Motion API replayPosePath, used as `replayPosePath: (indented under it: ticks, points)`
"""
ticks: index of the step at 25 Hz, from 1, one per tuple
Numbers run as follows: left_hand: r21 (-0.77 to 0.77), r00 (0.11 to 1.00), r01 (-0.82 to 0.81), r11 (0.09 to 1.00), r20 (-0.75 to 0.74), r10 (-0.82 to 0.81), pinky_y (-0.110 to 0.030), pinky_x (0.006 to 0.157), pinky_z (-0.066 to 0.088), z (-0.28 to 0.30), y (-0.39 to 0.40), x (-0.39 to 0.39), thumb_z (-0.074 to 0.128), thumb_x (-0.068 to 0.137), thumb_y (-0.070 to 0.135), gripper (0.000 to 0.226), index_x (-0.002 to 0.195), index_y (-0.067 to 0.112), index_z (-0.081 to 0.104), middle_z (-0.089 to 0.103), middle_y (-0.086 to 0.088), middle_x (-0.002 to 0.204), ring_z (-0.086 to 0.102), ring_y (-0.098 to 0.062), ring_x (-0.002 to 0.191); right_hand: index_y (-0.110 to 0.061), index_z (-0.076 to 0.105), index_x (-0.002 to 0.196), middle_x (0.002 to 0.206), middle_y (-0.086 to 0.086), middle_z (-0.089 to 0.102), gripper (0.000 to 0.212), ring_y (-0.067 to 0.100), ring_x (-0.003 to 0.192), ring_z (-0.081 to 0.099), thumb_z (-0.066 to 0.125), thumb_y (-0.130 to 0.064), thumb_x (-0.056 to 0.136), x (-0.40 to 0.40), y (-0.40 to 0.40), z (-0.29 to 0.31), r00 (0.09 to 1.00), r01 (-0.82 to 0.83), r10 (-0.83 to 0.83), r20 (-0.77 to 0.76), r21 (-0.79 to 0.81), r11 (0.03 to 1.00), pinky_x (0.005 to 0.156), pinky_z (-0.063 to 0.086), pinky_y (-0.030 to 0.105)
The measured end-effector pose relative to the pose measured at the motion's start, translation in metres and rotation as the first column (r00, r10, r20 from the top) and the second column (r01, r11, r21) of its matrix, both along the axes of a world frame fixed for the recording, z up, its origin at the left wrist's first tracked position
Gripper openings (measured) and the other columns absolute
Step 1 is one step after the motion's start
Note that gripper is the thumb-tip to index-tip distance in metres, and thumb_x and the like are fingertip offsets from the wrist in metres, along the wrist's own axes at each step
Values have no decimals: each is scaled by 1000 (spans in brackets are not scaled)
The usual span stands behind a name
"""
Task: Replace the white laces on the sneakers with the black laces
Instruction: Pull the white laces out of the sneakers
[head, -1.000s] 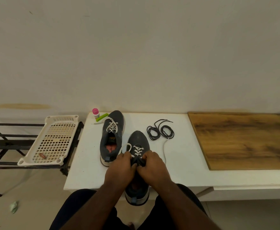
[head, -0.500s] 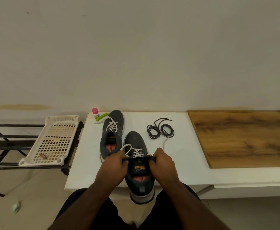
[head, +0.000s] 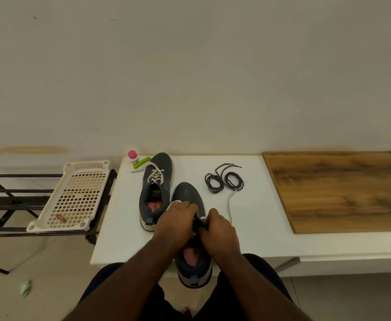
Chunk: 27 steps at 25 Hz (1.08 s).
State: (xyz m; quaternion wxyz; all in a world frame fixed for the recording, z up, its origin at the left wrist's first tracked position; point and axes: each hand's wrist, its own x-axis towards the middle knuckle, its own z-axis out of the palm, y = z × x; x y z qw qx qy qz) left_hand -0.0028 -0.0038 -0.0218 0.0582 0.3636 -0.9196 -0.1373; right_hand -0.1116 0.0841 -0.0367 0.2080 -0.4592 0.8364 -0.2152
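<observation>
Flanking near sneaker (head: 187,195): far sneaker (head: 158,179), black laces (head: 224,180)

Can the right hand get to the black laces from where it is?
Probably yes: the black laces lie bare on the table just beyond the right hand, nothing between, though it first must let go of the near sneaker.

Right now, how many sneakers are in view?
2. One sneaker stands untouched on the white table, near the back. The other sneaker, nearer, overhangs the front edge under both hands.

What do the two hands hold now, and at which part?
Both the left hand and the right hand grip the near sneaker at its tongue and lace area.
</observation>
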Motion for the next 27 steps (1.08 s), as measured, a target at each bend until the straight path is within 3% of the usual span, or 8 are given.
replayPosePath:
  ticks: [2,5,7,10,13,18,22,27]
  points:
    - [38,999,9,999,-43,-7,-28,86,43,7,-9,7,56,94,23,13,104,21,64,59,2,103,52,-17,100,-23,42,96,90,-5,55,12,13,74,52,52,-28,93,1,-2,-1,1000,1,-2,1,14,1000,55,33,22]
    - [264,941,-227,937,-187,280,-26,76,43,8,-28,26,58,92,13,13,86,21,65,58,12,84,58,-12,86,-23,41,96,91,-5,55,12,15,75,53,51,-28,93,2,-4,-2,1000,7,-7,4,28,1000,57,34,24]
    - [306,920,-257,917,-213,329,-27,78,48,9,-29,31,57,93,14,14,90,24,66,62,12,88,61,-12,90,-23,41,98,92,-5,54,12,16,77,53,52,-27,93,4,-7,-3,1000,-9,9,-3,33,999,61,36,27]
    - [151,994,-38,988,-100,53,-31,91,45,11,-19,21,55,95,30,22,113,26,66,62,9,110,52,-13,105,-23,42,100,94,-4,56,13,18,78,56,52,-29,93,6,-9,-4,1000,-29,29,-6,35,999,66,44,31]
    - [-25,990,89,996,113,-86,-29,80,40,16,-18,10,49,97,33,20,107,22,63,58,4,105,48,-17,103,-23,42,100,95,-4,56,14,18,79,55,52,-29,93,6,-8,-4,1000,-27,27,-2,36,999,67,44,30]
    - [114,975,-217,969,-18,221,-32,77,47,29,-54,33,54,93,23,7,91,23,61,61,4,91,60,-21,96,-22,44,102,100,-1,59,13,18,82,55,53,-27,93,3,-7,-3,1000,-25,25,0,41,999,68,40,30]
    - [17,982,-39,999,184,35,-45,101,34,23,-22,24,47,95,48,31,121,35,58,59,10,122,46,-20,123,-21,45,102,100,-1,60,14,19,82,58,52,-28,92,5,-8,-4,1000,-31,31,0,31,999,71,49,34]
    - [-150,967,13,989,254,26,-43,97,34,35,-37,19,47,96,40,21,108,25,56,58,4,113,49,-20,113,-22,45,102,102,-1,60,14,19,84,58,53,-28,92,4,-6,-4,1000,-20,20,3,37,999,69,45,31]
